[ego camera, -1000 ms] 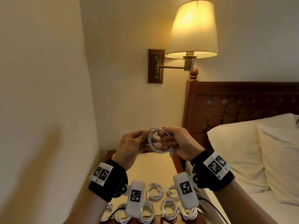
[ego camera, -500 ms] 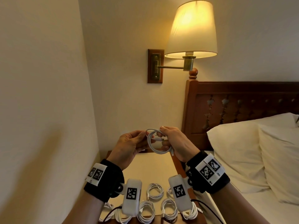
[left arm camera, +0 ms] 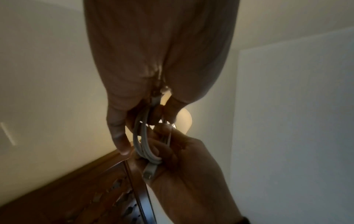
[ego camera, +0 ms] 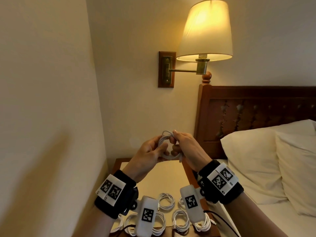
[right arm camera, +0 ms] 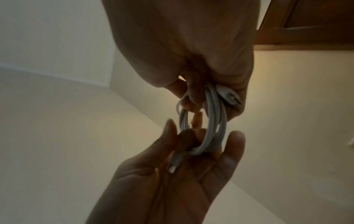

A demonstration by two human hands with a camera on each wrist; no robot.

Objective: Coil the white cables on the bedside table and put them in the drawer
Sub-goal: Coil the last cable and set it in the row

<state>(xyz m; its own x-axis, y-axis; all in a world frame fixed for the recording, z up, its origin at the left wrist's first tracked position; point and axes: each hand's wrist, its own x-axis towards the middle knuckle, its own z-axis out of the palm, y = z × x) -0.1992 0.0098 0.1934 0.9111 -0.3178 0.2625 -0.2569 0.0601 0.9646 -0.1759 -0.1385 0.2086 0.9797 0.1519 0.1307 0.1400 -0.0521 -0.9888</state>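
Coiled cables (ego camera: 166, 200) on bedside table (ego camera: 171, 175), left of bed (ego camera: 256, 168).

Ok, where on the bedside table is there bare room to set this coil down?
The bedside table is bare across its middle and back, under the hands holding the coil. Its front edge is crowded with coiled cables, so set it behind them.

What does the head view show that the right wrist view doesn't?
Head only: coiled cables lying on the bedside table, plus the lit lamp and pillows. Right wrist only: a connector end against the right hand's palm, another over the left hand's palm. Both: both hands holding one white coil.
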